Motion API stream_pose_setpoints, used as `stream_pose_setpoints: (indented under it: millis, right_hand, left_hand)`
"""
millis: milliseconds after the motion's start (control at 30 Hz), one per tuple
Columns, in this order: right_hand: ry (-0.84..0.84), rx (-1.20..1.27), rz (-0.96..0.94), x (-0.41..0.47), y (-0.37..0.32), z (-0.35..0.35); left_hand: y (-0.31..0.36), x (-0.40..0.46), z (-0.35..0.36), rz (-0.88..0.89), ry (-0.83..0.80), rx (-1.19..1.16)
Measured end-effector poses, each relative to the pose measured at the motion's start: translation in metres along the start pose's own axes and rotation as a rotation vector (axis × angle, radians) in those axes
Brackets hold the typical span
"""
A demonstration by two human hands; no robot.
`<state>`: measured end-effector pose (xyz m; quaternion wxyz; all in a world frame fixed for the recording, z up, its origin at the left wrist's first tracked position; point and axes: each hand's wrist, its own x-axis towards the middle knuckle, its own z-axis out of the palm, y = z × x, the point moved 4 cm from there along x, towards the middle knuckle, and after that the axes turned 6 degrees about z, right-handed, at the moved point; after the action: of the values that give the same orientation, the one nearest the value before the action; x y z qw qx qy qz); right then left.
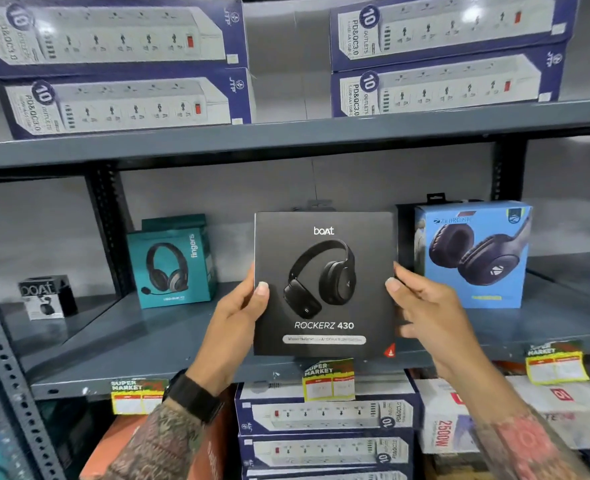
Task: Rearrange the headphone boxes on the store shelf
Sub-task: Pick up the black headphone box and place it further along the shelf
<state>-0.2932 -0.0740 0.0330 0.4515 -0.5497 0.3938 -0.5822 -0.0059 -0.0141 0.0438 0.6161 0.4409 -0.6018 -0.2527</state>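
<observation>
Both hands' grip holds the black box (pixel 324 285); fingers hidden behind, label seemingly blurred.

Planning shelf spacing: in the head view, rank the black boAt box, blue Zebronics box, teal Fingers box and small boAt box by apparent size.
1. black boAt box, though it is held nearest the camera
2. blue Zebronics box
3. teal Fingers box
4. small boAt box

grey shelf (pixel 169 344), teal box (pixel 172 268), blue box (pixel 473 258)

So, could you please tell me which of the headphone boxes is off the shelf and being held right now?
The black boat Rockerz 430 box, gripped at its sides by the left hand and right hand. The teal box and blue box stand on the shelf.
</observation>
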Motion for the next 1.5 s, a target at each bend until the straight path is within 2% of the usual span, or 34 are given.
stream_pose_setpoints:
  millis: [500, 633, 800, 1000, 1267, 1500]
  right_hand:
    - [-0.002, -0.065, 0.003, -0.010, -0.018, 0.012]
    - [-0.034, -0.095, -0.059, -0.004, -0.012, 0.045]
    - [-0.136, -0.177, -0.131, 0.007, 0.007, 0.124]
    - [-0.196, -0.160, -0.092, 0.021, 0.040, 0.210]
    - [-0.177, -0.183, -0.038, 0.033, 0.059, 0.249]
    - [-0.177, -0.216, -0.033, 0.028, 0.073, 0.250]
  left_hand:
    - [0.007, -0.010, -0.008, -0.045, 0.030, -0.013]
    - [0.004, -0.011, -0.039, -0.034, 0.074, 0.014]
    - [-0.017, -0.007, -0.098, -0.006, 0.163, 0.034]
    - [-0.053, -0.013, -0.155, -0.059, 0.226, 0.021]
    - [-0.068, -0.014, -0.172, -0.045, 0.247, 0.076]
    - [-0.073, -0.019, -0.170, -0.013, 0.249, 0.117]
